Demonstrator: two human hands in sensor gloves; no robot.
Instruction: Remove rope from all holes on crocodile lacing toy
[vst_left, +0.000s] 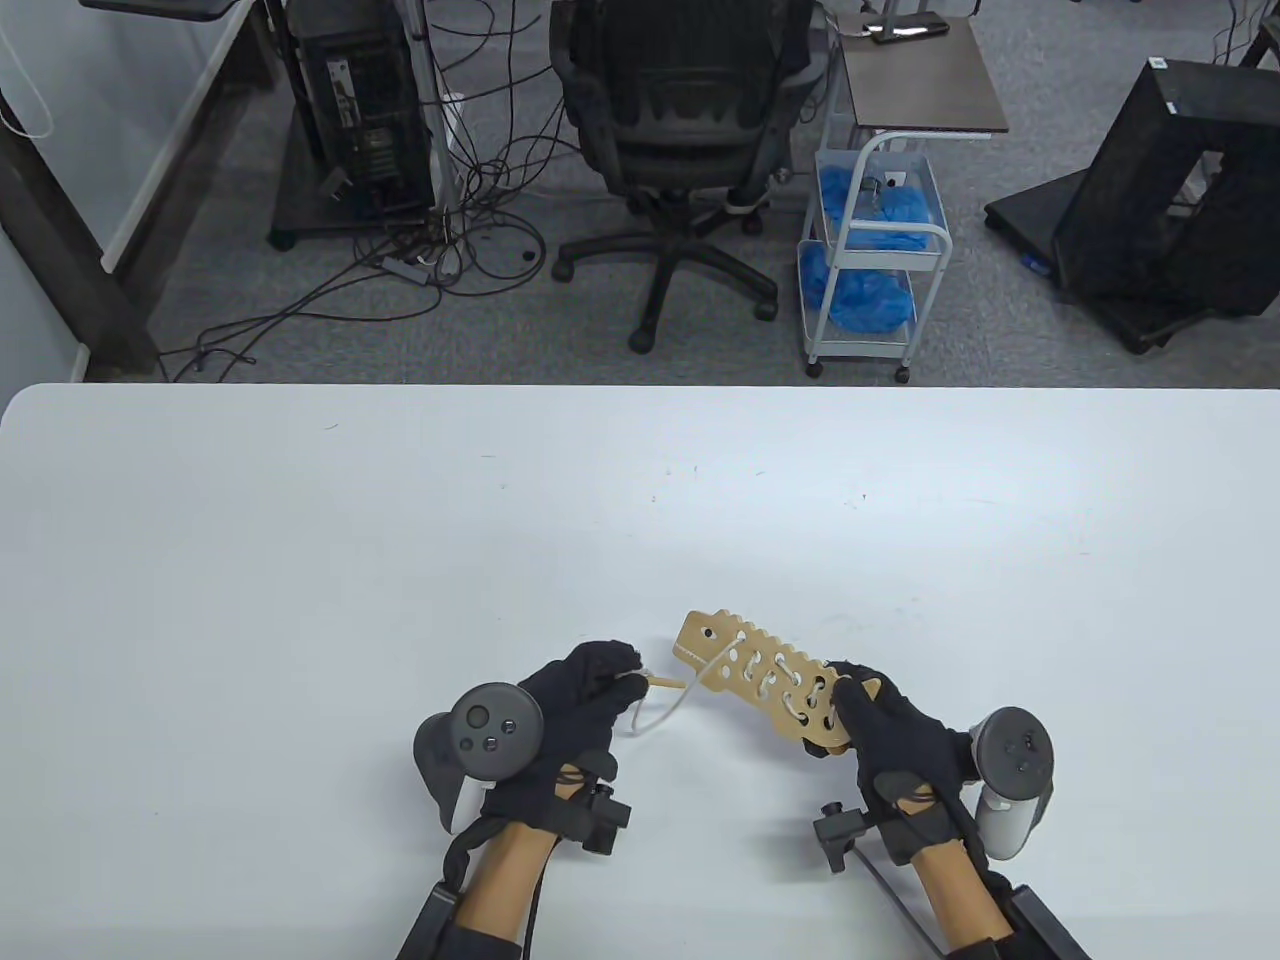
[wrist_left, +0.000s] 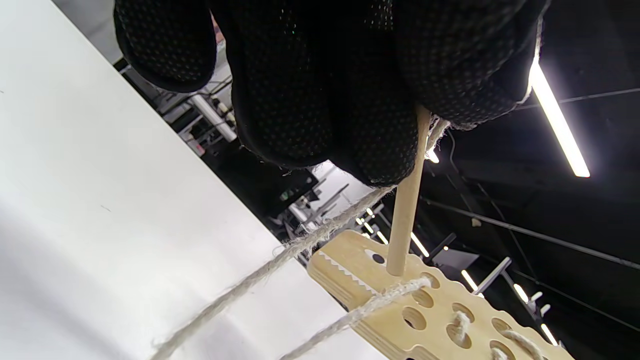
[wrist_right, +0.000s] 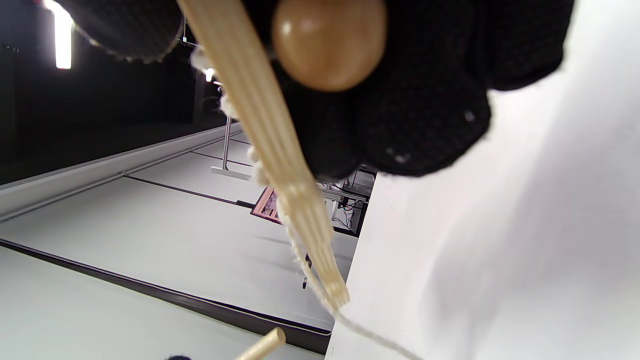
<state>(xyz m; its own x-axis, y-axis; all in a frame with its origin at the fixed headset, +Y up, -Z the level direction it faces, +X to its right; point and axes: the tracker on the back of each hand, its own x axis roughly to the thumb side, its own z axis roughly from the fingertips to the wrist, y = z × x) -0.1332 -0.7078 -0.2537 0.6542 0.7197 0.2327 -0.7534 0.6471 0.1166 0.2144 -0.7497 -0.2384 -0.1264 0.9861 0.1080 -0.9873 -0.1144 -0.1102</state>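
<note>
The wooden crocodile lacing toy (vst_left: 762, 683) is held above the white table (vst_left: 400, 560), head end pointing far left. My right hand (vst_left: 880, 715) grips its tail end; it appears edge-on in the right wrist view (wrist_right: 280, 165), next to a round wooden bead (wrist_right: 329, 40). A white rope (vst_left: 690, 690) is laced through several holes and runs from the head end to my left hand (vst_left: 600, 680), which pinches the wooden needle stick (vst_left: 665, 682). In the left wrist view the stick (wrist_left: 407, 200) points at the toy's head (wrist_left: 400, 305), with the rope (wrist_left: 300, 245) beside it.
The table's far edge (vst_left: 640, 388) lies well beyond the hands. Behind it are an office chair (vst_left: 690, 130), a white cart (vst_left: 870, 260) and floor cables (vst_left: 440, 250).
</note>
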